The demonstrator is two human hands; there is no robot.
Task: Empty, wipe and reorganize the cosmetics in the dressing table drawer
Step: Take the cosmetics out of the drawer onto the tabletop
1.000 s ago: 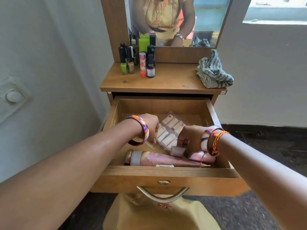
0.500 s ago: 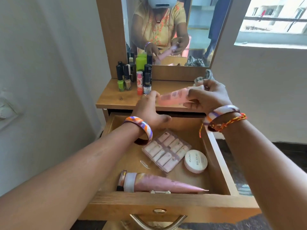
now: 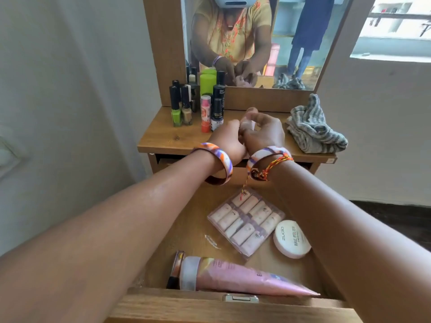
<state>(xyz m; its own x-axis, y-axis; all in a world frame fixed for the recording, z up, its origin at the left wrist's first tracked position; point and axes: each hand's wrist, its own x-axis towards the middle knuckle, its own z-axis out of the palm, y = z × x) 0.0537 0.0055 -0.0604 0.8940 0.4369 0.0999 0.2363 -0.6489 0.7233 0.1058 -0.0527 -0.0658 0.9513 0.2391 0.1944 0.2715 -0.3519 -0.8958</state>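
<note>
- Pale pink item (image 3: 247, 123) held upright over the surface (image 3: 163, 136), just right of the bottle cluster (image 3: 198, 106); I judge it light, smooth plastic, maybe slippery; best gripped round its middle.
- Left hand (image 3: 227, 142) and right hand (image 3: 264, 134) both curl onto it; exact finger contact is hidden from me.
- Drawer (image 3: 233, 308) open below, holding a clear case of pale tubes (image 3: 246, 223), a round white nail polish remover tub (image 3: 291, 238), a pink squeeze tube (image 3: 245, 277) along the front, and a dark slim stick (image 3: 176, 269) beside its cap.
- Case looks rigid, brittle; squeeze tube soft, take it near the cap.
- Striped cloth (image 3: 314, 127) lies bunched at right of surface.
</note>
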